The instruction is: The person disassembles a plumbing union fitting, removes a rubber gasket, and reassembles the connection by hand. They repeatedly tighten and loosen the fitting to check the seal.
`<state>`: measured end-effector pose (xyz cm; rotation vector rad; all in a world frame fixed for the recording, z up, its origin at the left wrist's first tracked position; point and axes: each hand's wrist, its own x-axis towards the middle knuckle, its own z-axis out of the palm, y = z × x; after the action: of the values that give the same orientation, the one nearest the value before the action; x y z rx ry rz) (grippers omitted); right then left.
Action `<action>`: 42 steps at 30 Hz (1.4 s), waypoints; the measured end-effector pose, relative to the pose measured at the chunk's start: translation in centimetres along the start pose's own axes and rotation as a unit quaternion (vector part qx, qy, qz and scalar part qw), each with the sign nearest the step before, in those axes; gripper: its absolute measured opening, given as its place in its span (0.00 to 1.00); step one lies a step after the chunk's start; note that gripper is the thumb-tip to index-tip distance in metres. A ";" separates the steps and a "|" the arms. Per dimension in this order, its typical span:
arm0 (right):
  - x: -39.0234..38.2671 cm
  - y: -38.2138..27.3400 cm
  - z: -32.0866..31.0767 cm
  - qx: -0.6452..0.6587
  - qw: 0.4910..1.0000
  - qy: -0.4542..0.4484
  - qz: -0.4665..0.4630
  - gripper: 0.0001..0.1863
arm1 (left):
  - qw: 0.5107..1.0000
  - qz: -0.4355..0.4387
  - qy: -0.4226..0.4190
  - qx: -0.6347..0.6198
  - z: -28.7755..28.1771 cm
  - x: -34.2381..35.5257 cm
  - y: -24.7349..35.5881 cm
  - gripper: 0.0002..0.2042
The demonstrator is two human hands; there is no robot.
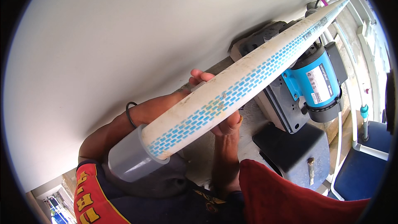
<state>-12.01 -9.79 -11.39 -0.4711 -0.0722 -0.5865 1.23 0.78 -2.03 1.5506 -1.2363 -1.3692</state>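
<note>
The person wears a dark navy shirt (pixel 143 205), with a small yellowish emblem (pixel 210 203) on its front. The left sleeve (pixel 88 186) is red, having yellow edging and large yellow letters. One thin black band (pixel 127 115) circles the left forearm (pixel 153 112).

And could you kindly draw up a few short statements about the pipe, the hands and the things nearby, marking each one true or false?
1. The long white pipe bears blue, brick-like marks. True.
2. The left hand shows lower in the picture than the right hand. False: it shows higher.
3. A brush shows against the dark box, to the right of both hands. True.
4. The right hand is touching that brush. False: it is at the pipe.
5. The pipe's lower-left end is bare. False: a grey coupling fits around it.
6. Both hands are partly hidden by the pipe. True.
</note>
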 end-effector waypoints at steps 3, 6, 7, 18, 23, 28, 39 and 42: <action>0.8 1.9 -2.7 0.023 0.997 -0.075 -0.022 0.51 | 0.916 -0.110 -0.185 -0.338 -1.1 -0.6 0.0 0.25; 0.7 2.5 -2.5 0.038 0.997 -0.062 -0.002 0.54 | 0.890 -0.214 -0.193 -0.354 -1.5 -1.1 -0.6 0.24; 0.5 2.2 -1.8 0.040 0.997 -0.064 0.000 0.54 | 0.900 -0.223 -0.181 -0.327 -1.5 -1.2 -0.8 0.24; 0.4 0.4 0.7 0.112 0.992 -0.034 0.050 0.54 | 0.970 -0.108 -0.114 -0.185 -1.1 -0.9 -1.1 0.24; 0.1 2.8 -1.0 0.124 0.992 -0.018 0.029 0.54 | 0.969 -0.090 -0.127 -0.190 -0.9 -1.1 -1.7 0.24; 0.0 2.4 0.5 0.072 0.997 0.015 -0.003 0.53 | 0.992 0.019 -0.094 -0.084 -0.5 -0.8 -2.4 0.23; -1.1 0.1 3.9 -0.110 0.984 0.137 0.021 0.32 | 0.967 -0.173 -0.049 -0.179 -0.6 -1.5 3.1 0.19; -2.0 -0.2 4.4 -0.029 0.978 0.199 0.060 0.36 | 0.918 -0.236 -0.003 -0.319 -0.2 -1.5 3.8 0.15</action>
<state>-13.51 -6.93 -7.75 -0.4039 0.3539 -0.5553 0.75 1.12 1.97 1.3918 -0.3299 -1.8425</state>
